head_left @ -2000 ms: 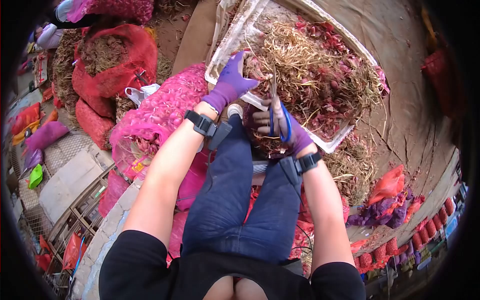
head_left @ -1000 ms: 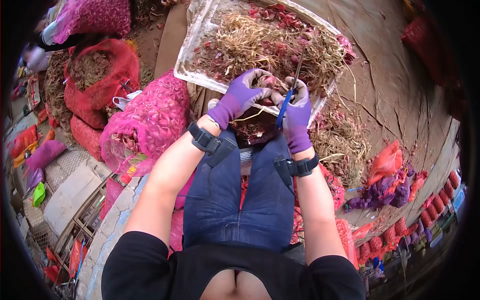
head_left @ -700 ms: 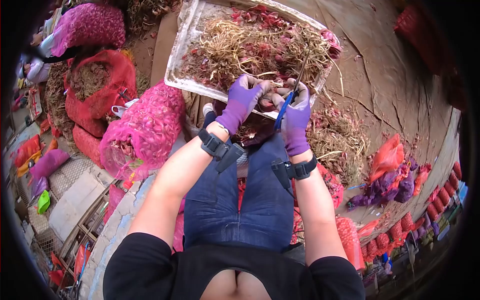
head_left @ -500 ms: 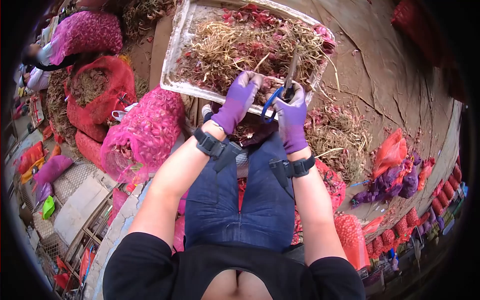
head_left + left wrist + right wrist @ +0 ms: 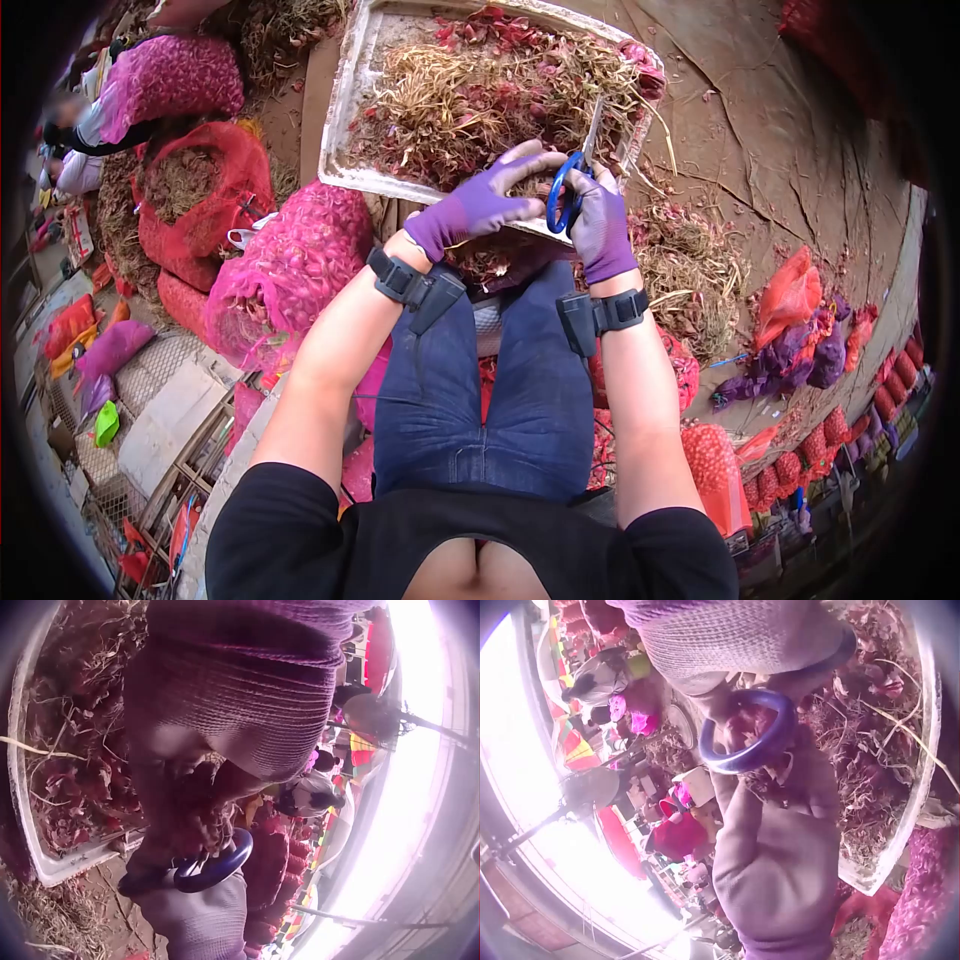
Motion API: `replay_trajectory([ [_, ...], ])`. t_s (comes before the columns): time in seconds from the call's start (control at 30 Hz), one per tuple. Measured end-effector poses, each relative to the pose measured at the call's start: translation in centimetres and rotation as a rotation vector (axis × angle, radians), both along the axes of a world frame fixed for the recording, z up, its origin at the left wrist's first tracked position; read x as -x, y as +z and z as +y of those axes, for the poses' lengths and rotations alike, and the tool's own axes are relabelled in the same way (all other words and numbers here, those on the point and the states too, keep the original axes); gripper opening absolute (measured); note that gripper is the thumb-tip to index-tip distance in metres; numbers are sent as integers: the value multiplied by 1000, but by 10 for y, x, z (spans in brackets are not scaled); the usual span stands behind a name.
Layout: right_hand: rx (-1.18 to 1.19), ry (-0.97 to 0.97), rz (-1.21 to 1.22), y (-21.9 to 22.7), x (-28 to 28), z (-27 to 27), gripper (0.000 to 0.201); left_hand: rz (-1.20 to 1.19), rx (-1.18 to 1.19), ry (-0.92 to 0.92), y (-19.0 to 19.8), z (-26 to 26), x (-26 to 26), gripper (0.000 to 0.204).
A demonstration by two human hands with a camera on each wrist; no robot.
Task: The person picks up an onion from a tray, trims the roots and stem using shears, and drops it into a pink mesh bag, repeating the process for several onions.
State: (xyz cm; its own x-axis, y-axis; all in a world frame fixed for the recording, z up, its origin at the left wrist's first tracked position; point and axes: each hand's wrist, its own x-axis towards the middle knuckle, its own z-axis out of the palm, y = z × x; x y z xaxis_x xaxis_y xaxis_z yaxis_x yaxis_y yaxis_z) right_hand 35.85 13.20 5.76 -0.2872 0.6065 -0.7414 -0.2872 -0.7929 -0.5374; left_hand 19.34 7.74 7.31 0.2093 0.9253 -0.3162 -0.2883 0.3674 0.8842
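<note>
My left hand, in a purple glove with a grey palm, reaches to the front edge of the tray. Its thumb and fingers curve around a small clump of dry-rooted shallots. My right hand, gloved alike, grips scissors beside it, their blades pointing away over the tray. A blue handle loop stands close to the left fingertips in the right wrist view. Part of the clump is hidden behind the fingers. The white foam tray holds straw-like stems, red skins and shallots.
A pink mesh bag of shallots lies left of my legs. Trimmings are heaped right of the tray on a brown ground sheet. Red and purple bags lie farther right. Another person is at the far left.
Both hands have come from over the tray to its front edge and close together. The left fingers have spread wider since half a second ago; the scissors stay in the right hand.
</note>
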Motion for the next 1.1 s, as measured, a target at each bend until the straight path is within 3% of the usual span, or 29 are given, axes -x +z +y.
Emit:
replay_trajectory([
  [0.07,-29,-9,1,0,3,-1,25,-248,215,-30,0,2,1,63],
  [0.1,-58,-18,0,-1,4,-1,24,-248,213,-30,0,2,0,63],
  [0.17,-69,-80,21,-7,2,1,20,77,85,31,-1,3,-4,60],
  [0.23,-67,-140,40,-9,-2,-1,18,155,55,37,5,2,-5,51],
  [0.3,120,-208,127,-6,-5,2,20,-307,237,151,10,0,-5,41],
  [0.37,136,-181,178,7,-8,2,25,-391,244,176,3,-7,-4,35],
  [0.43,-287,253,36,10,-9,0,18,-551,252,157,2,-10,3,35],
  [0.5,-284,291,-11,-9,-14,3,17,-460,270,109,4,-11,5,32],
  [0.57,-275,378,-97,-29,-17,6,17,161,-5,24,6,-8,6,29],
  [0.6,22,206,-19,-12,-7,12,17,81,75,84,8,-9,3,29],
  [0.63,26,208,-17,-7,-4,11,17,83,79,86,8,-11,4,29],
  [0.7,43,165,2,1,1,12,17,373,-145,16,12,-10,5,31],
  [0.73,-248,383,-117,22,2,12,15,370,-145,17,15,-8,6,31],
  [0.77,-246,384,-122,13,-1,9,15,488,-249,-42,18,-6,9,31],
  [0.83,-592,558,-425,-10,-9,5,14,729,-459,-159,28,0,15,32],
  [0.87,-447,414,-354,-13,-17,10,13,616,-424,-29,28,-3,15,29],
  [0.9,-303,267,-277,-9,-17,15,16,624,-427,-32,29,-6,17,29],
  [0.93,-345,12,-150,-7,-12,12,27,305,-142,127,30,-9,20,28],
  [0.97,-268,2,-193,-4,-10,16,37,-17,140,283,29,-10,24,28],
  [1.03,-241,-27,-169,19,11,9,40,36,76,309,9,-12,30,34],
  [1.1,-247,58,-117,20,16,-4,44,42,169,357,-5,-15,24,32],
])
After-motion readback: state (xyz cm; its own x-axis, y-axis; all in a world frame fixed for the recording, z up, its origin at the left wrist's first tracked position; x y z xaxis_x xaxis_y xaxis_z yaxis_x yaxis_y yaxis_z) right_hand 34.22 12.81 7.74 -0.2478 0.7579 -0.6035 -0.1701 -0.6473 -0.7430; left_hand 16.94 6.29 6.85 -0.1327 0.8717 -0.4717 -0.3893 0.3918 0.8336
